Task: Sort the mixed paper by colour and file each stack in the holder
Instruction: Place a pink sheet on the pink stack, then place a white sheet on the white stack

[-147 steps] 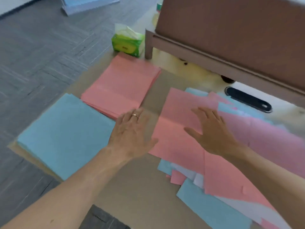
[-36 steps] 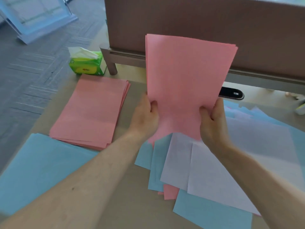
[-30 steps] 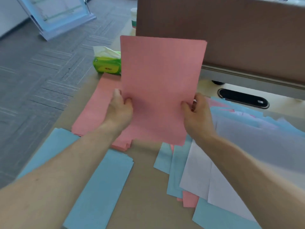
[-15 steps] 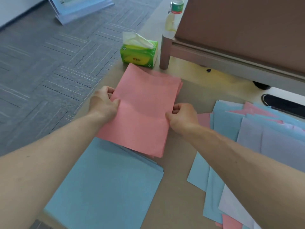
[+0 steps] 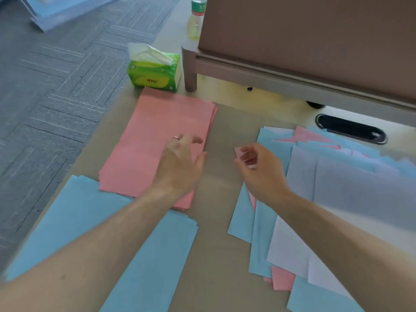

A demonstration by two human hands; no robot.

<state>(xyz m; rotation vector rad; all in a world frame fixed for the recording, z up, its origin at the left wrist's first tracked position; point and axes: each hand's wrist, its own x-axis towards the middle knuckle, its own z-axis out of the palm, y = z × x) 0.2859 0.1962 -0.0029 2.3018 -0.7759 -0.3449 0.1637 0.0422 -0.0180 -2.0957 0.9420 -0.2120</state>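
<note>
A pink paper stack (image 5: 153, 140) lies flat on the table, left of centre. Nearer to me and to its left lies a blue paper stack (image 5: 94, 233). On the right spreads a mixed pile (image 5: 337, 199) of blue, lilac and pink sheets. My left hand (image 5: 180, 165) hovers over the right edge of the pink stack, fingers loose, holding nothing. My right hand (image 5: 258, 172) hangs between the pink stack and the mixed pile, fingers loosely curled and empty. A blue holder (image 5: 67, 7) stands on the floor at the top left, partly out of view.
A green tissue pack (image 5: 155, 70) sits just beyond the pink stack. A brown desk partition (image 5: 304, 41) with a post runs along the back, a bottle (image 5: 195, 21) behind it. A black cable grommet (image 5: 351, 131) is at the right. The table's left edge drops to grey carpet.
Both hands carried a batch of pink sheets from the mixed pile to the pink stack, set it down and let go. Both hands have now lifted off and drawn rightward.
</note>
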